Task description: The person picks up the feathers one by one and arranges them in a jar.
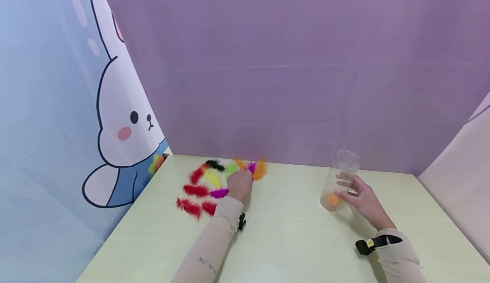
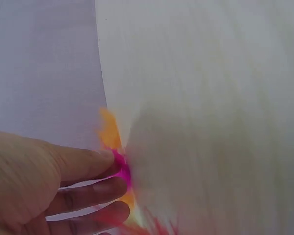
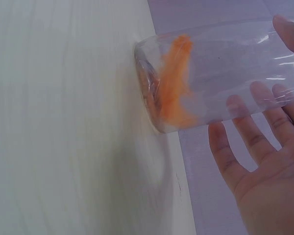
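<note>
My left hand [image 1: 240,185] is over the far side of a group of coloured feathers. Its thumb and finger pinch a magenta feather [image 2: 121,169], with an orange feather [image 2: 108,128] just beyond. Another orange feather [image 1: 260,170] lies to the right of that hand. My right hand [image 1: 363,200] holds a clear plastic jar [image 1: 340,172], thumb on one side and fingers round the other. The jar stands a little tilted, its bottom at the table. Inside, at the bottom, is an orange feather [image 3: 174,85].
Left of my left hand lie several red feathers [image 1: 196,190], a yellow feather [image 1: 212,178], a black feather [image 1: 215,165], a green feather [image 1: 231,169] and a purple feather [image 1: 219,193]. A purple cloth [image 1: 287,83] hangs behind the pale table [image 1: 291,232].
</note>
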Demonstrator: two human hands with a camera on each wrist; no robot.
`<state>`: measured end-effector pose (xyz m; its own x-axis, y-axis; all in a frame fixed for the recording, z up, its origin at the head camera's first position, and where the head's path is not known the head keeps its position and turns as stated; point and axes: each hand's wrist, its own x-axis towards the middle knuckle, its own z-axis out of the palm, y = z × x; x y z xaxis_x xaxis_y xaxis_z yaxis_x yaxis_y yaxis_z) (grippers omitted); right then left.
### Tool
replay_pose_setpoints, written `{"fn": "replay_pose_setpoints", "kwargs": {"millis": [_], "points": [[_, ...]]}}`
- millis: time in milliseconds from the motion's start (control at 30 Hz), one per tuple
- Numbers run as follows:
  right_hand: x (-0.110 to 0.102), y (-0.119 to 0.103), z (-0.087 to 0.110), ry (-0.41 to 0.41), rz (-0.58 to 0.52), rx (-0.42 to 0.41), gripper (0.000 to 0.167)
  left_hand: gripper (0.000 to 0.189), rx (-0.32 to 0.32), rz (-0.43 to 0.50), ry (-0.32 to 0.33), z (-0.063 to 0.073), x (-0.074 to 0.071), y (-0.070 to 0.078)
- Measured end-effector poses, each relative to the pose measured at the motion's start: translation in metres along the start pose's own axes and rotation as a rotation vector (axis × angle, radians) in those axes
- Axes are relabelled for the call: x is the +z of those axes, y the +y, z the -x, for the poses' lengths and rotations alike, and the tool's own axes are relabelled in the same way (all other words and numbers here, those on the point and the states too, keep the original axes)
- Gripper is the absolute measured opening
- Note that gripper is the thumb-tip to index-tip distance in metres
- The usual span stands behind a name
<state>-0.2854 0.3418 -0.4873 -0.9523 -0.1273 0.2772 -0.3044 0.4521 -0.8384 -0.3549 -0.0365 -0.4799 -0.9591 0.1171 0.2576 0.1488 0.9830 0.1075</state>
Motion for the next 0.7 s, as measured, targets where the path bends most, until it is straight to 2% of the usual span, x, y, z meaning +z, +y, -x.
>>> {"fn": "replay_pose_setpoints", "kwargs": {"millis": [167,333,533,700], "points": [[0.0,0.0,0.0,-0.002,-0.001,0.0,0.058,0.023,-0.033,-0.028,0.018,0.0,-0.005,0.001],[0.0,0.001,-0.001,-0.001,0.004,-0.002,0.057,0.025,-0.078,-0.033,0.082,0.001,-0.009,0.001],[0.0,0.001,-0.001,-0.001,0.009,0.002,0.057,0.027,-0.127,0.051,0.155,0.002,-0.016,-0.001],[0.0,0.001,-0.001,-0.002,0.01,0.004,0.057,0.029,-0.129,0.145,0.19,0.004,-0.025,-0.002]]}}
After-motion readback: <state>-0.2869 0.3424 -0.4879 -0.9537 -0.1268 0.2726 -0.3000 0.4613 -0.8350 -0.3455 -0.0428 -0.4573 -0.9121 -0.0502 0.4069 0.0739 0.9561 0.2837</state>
